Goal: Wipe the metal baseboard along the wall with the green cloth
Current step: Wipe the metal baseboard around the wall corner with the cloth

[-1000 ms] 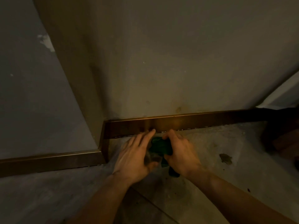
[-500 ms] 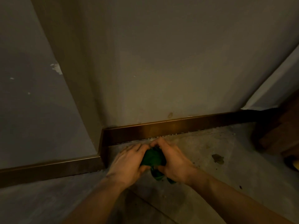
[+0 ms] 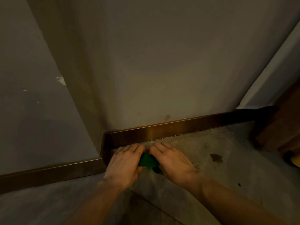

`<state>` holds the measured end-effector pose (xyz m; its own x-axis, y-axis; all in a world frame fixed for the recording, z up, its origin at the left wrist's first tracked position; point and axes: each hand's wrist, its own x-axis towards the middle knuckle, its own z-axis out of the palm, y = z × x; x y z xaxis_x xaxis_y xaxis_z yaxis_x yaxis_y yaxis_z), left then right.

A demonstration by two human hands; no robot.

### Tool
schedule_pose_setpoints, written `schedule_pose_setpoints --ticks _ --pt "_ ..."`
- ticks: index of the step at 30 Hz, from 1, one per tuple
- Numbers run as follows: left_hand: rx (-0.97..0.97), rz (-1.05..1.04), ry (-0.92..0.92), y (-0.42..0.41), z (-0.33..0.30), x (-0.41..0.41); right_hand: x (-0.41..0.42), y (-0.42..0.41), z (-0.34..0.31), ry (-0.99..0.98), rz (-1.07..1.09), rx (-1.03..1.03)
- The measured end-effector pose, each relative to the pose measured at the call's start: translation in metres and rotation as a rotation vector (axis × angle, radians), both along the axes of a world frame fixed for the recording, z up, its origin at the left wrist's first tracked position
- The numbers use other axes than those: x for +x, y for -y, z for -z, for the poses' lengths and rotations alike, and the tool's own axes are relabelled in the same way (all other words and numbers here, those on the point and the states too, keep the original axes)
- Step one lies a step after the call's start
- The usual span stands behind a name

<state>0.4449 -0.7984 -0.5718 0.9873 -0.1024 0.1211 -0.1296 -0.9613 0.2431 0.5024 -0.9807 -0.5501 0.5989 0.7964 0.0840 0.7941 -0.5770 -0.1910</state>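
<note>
— Where the wall (image 3: pixel 40 111) steps out at the left, what runs along its foot?
— Baseboard (image 3: pixel 170 132), bronze and shiny, turning the corner.
— And the hands?
— Left hand (image 3: pixel 125 164) lies palm down, fingers together, covering one edge of the cloth (image 3: pixel 148 161). Right hand (image 3: pixel 174 161) pins the other edge. Cloth sits bunched between them on the floor (image 3: pixel 227 168), just short of the baseboard.
— Further right?
— A dark stain (image 3: pixel 215 158).

1. The baseboard (image 3: pixel 170 132) runs along the bottom of the wall (image 3: pixel 162 62), behind both hands.
2. The cloth (image 3: pixel 148 161) sits on the floor (image 3: pixel 219 176), between the left hand (image 3: pixel 125 166) and the right hand (image 3: pixel 173 161).
3. The hands are just in front of the baseboard.
</note>
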Motion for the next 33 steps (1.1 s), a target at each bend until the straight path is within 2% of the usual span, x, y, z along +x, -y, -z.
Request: schedule_pose_setpoints --ticks 6,12,18,22,25,27,33 --pt "-0.023 -0.021 -0.012 0.012 0.0 0.003 0.003 0.01 0.006 -0.021 0.022 0.054" --pt "-0.211 -0.135 -0.05 0.025 0.002 0.009 0.01 0.018 0.018 -0.085 0.039 0.192" --pt "-0.333 -0.203 -0.04 0.038 0.021 0.022 0.019 0.019 0.042 -0.048 0.073 0.179" --pt "-0.42 -0.155 0.01 0.035 0.035 0.034 0.034 0.024 0.048 -0.005 0.118 0.158" --pt "-0.223 -0.148 0.023 0.026 0.055 0.046 0.052 0.033 0.05 0.028 0.173 0.147" --pt "-0.122 -0.176 -0.038 0.02 0.073 0.049 0.065 0.038 0.05 0.072 0.204 0.104" --pt "-0.078 -0.154 -0.208 0.025 0.122 0.049 0.098 0.03 0.06 0.193 0.194 -0.069"
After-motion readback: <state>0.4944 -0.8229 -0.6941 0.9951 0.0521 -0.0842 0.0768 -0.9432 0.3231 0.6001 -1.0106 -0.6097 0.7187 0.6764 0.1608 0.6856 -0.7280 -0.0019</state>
